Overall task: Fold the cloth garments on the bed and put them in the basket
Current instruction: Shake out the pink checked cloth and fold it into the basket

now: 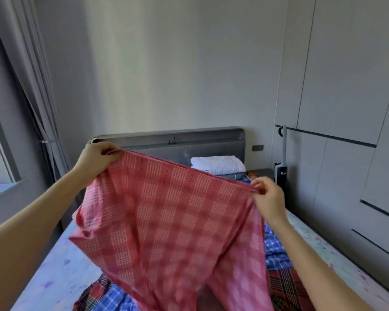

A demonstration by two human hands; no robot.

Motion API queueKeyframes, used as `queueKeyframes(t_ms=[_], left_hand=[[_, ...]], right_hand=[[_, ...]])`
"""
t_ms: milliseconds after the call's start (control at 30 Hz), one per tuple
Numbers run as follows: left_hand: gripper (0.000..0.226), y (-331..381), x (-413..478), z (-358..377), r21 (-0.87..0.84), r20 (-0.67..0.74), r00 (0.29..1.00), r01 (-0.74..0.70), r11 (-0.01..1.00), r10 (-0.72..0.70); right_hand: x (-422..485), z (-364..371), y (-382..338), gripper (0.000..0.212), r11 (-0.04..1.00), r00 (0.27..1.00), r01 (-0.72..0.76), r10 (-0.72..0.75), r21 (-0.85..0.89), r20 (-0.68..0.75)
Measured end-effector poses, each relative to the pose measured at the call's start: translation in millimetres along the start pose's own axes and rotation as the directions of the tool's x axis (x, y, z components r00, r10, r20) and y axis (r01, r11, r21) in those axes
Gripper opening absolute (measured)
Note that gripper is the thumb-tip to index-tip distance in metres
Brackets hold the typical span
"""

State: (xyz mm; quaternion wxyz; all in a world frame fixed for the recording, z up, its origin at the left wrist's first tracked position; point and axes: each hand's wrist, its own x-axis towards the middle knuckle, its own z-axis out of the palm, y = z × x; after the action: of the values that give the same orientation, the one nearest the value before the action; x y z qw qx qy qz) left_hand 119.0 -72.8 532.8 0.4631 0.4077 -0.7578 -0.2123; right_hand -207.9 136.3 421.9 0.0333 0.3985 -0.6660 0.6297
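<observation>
A red-and-white checked garment [166,221] hangs spread in the air above the bed [54,277]. My left hand [97,158] grips its upper left corner and my right hand [265,198] pinches its upper right corner, so the top edge runs taut between them. Under it lie a blue checked garment [275,250] and a dark red tartan garment [283,288], partly hidden by the hanging cloth. No basket is in view.
A white pillow [218,164] lies by the grey headboard [177,142]. A stick vacuum [281,162] stands beside the grey wardrobe doors [346,108] on the right. Curtains [32,86] and a window sill are on the left.
</observation>
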Motion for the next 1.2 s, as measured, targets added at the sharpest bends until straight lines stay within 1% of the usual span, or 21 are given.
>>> queueKeyframes(t_ms=[67, 100, 133, 167, 233, 300, 433, 500, 567, 633, 700, 767, 833, 867, 900, 933, 967, 1033, 1067, 1133, 1200], left_hand=[[0.006, -12.9, -6.1, 4.3, 0.138, 0.096, 0.995, -0.039, 0.99, 0.026], [0.006, -18.2, -8.0, 8.9, 0.207, 0.11, 0.994, -0.048, 0.977, 0.026], [0.004, -21.9, -7.4, 14.3, 0.253, 0.076, 0.997, -0.036, 0.967, 0.017], [0.005, -24.0, -6.2, 19.5, 0.255, 0.006, 1.0, 0.011, 0.967, -0.013], [0.011, -26.4, -1.4, 25.1, 0.153, -0.139, 0.982, 0.151, 0.977, -0.13], [0.014, -26.3, 1.4, 31.1, 0.015, -0.159, 0.957, 0.248, 0.969, -0.243], [0.014, -23.4, 4.1, 51.0, -0.214, 0.049, 0.93, 0.367, 0.905, -0.365], [0.009, -21.8, 4.7, 57.6, -0.277, 0.133, 0.917, 0.399, 0.874, -0.376], [0.008, -22.4, 4.7, 54.2, -0.269, 0.19, 0.913, 0.402, 0.875, -0.361], [0.018, -32.6, 8.2, 47.1, -0.247, 0.266, 0.901, 0.407, 0.879, -0.343], [0.026, -45.5, 9.6, 41.4, -0.194, 0.342, 0.882, 0.404, 0.894, -0.324], [0.026, -62.6, 9.3, 42.5, -0.068, 0.383, 0.868, 0.368, 0.927, -0.316], [0.025, -74.7, 8.5, 46.5, 0.061, 0.415, 0.853, 0.321, 0.945, -0.316], [0.025, -83.1, 9.2, 48.9, 0.121, 0.43, 0.842, 0.302, 0.946, -0.324], [0.025, -89.9, 10.2, 51.0, 0.172, 0.45, 0.829, 0.285, 0.943, -0.332], [0.025, -100.2, 11.9, 54.8, 0.225, 0.472, 0.81, 0.272, 0.936, -0.349], [0.025, -113.3, 15.7, 60.8, 0.27, 0.487, 0.79, 0.268, 0.925, -0.371], [0.022, -135.4, 21.4, 72.5, 0.313, 0.495, 0.774, 0.265, 0.912, -0.395], [0.02, -149.8, 27.2, 79.0, 0.323, 0.489, 0.774, 0.267, 0.908, -0.402], [0.019, -171.8, 28.7, 87.7, 0.349, 0.493, 0.759, 0.275, 0.896, -0.424], [0.018, -200.8, 36.5, 93.6, 0.439, 0.522, 0.721, 0.232, 0.868, -0.457]], right_hand=[[33.8, -13.1, -28.2, 0.031, 0.989, 0.972, 0.144, -0.145, -0.021, -0.187], [43.9, -14.3, -41.6, 0.032, 0.977, 0.947, 0.206, -0.212, -0.052, -0.242], [52.8, -12.3, -49.9, 0.03, 0.961, 0.928, 0.251, -0.273, -0.116, -0.254], [58.1, -8.4, -48.3, 0.027, 0.939, 0.928, 0.257, -0.306, -0.229, -0.214], [63.0, -0.4, -19.6, 0.019, 0.864, 0.968, 0.189, -0.244, -0.467, -0.06], [60.0, 0.5, 14.9, 0.019, 0.817, 0.992, 0.122, -0.119, -0.564, 0.043], [54.1, -0.5, 44.4, 0.014, 0.891, 0.993, -0.026, 0.076, -0.454, 0.093], [60.8, 0.9, 50.0, 0.015, 0.917, 0.966, -0.026, 0.125, -0.397, 0.225], [70.7, -2.8, 51.6, 0.024, 0.947, 0.888, -0.004, 0.15, -0.321, 0.434], [78.0, -8.4, 50.7, 0.032, 0.957, 0.76, -0.027, 0.208, -0.289, 0.616], [82.1, -11.0, 51.7, 0.036, 0.942, 0.633, -0.021, 0.272, -0.335, 0.725], [85.8, -3.3, 64.5, 0.03, 0.928, 0.497, -0.03, 0.336, -0.371, 0.8], [87.4, 7.3, 82.7, 0.02, 0.897, 0.372, -0.048, 0.425, -0.44, 0.825], [88.0, 15.2, 94.6, 0.015, 0.872, 0.334, -0.007, 0.464, -0.49, 0.82], [87.5, 20.9, 101.7, 0.009, 0.842, 0.314, 0.085, 0.484, -0.532, 0.816], [89.0, 29.5, 112.8, 0.014, 0.789, 0.322, 0.213, 0.501, -0.577, 0.803], [92.5, 42.4, 126.1, 0.023, 0.723, 0.355, 0.332, 0.5, -0.606, 0.79], [98.5, 63.4, 153.7, 0.035, 0.583, 0.466, 0.46, 0.483, -0.67, 0.741], [101.9, 77.6, 171.1, 0.038, 0.545, 0.513, 0.466, 0.475, -0.697, 0.715], [99.2, 86.3, 193.8, 0.035, 0.485, 0.591, 0.4, 0.512, -0.777, 0.624], [103.8, 102.1, 214.7, 0.023, 0.406, 0.613, 0.367, 0.571, -0.837, 0.546]])
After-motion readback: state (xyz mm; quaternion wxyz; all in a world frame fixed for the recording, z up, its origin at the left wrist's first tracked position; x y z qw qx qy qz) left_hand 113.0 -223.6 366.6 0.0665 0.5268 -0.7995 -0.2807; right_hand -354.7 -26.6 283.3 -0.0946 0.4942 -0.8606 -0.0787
